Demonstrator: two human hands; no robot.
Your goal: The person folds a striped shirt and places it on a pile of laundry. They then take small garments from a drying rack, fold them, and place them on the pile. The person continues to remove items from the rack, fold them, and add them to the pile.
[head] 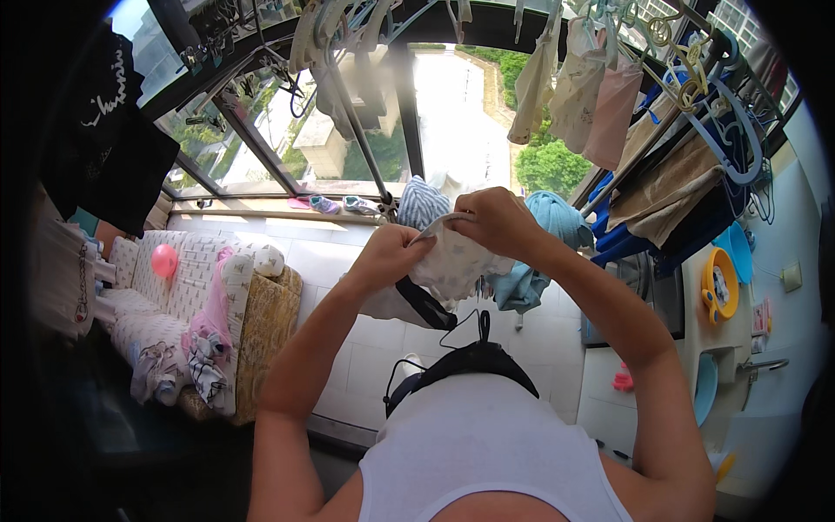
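Note:
Both my hands grip the waistband edge of a small pale garment with a grey star pattern (456, 261), stretched between them in front of my chest. My left hand (391, 254) pinches its left end and my right hand (499, 222) its right end. Just behind the garment are a blue-and-white striped cloth (422, 201) and a light-blue cloth (554, 218); how they are held up is hidden. Below my left hand hangs a pale cloth with a black band (424, 303).
On the left stands a sofa (196, 267) with clothes and a pink balloon (164, 260) on it. Overhead are hangers (326, 32) and small hanging garments (577, 91). At right, a metal pole (639, 163) carries a brown towel (665, 189); beyond is a counter with an orange basin (719, 284).

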